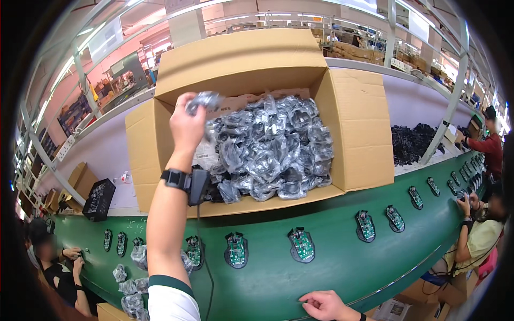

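My left hand (187,120) is raised over the left side of a large open cardboard box (361,128). Its fingers are closed around a bagged part (205,101), a dark piece in clear plastic, blurred by motion. Many similar bagged parts (267,144) fill the box. My right hand (325,306) rests at the near edge of the green conveyor belt (267,286), fingers loosely apart and holding nothing. On the belt, mouse bases with green circuit boards lie in a row; one mouse base (302,245) is nearest to my right hand.
Several bagged parts (128,287) lie on the belt left of my forearm. A black bin (99,199) stands beyond them. Dark loose parts (415,144) are heaped right of the box. Co-workers sit at the left (51,267) and right (476,235). A cable (209,262) hangs from my wrist device.
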A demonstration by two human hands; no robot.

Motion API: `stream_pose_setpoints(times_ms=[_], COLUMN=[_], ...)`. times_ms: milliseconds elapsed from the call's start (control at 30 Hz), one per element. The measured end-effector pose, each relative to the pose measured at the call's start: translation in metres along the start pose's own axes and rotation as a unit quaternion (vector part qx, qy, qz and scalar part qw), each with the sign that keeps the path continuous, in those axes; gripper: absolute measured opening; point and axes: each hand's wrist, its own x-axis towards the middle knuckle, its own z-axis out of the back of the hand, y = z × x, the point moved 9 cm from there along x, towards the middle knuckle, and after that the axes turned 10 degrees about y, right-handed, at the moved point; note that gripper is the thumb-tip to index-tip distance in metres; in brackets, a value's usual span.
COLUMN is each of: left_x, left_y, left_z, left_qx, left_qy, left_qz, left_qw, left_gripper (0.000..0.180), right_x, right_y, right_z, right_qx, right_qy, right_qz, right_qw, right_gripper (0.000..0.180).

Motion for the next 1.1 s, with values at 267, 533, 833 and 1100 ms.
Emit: stream_pose_setpoints(times_ms=[267,533,833,1100], left_x=[-0.042,-0.275,-0.384,-0.367], left_y=[-0.094,-0.174,0.005,0.006], left_z=[-0.14,0.005,0.203,0.231], left_qx=[0.074,0.097,0.395,0.157], left_qy=[0.417,0.649,0.393,0.155], left_qz=[-0.151,-0.266,0.102,0.201], left_qw=[0.893,0.706,0.824,0.954], left_gripper=[0.092,0.056,0.069,0.06], right_x=[0.005,-0.005,0.06,0.096], right_y=[-0.003,-0.011,0.053,0.051], right_z=[-0.001,-0.008,-0.093,-0.165], right_qx=[0.028,-0.036,-0.226,-0.225], right_qy=[0.008,0.072,0.439,0.404], right_qz=[-0.011,-0.058,0.115,0.112], right_qw=[1.0,0.995,0.862,0.879], right_gripper=[0.014,0.016,0.03,0.03])
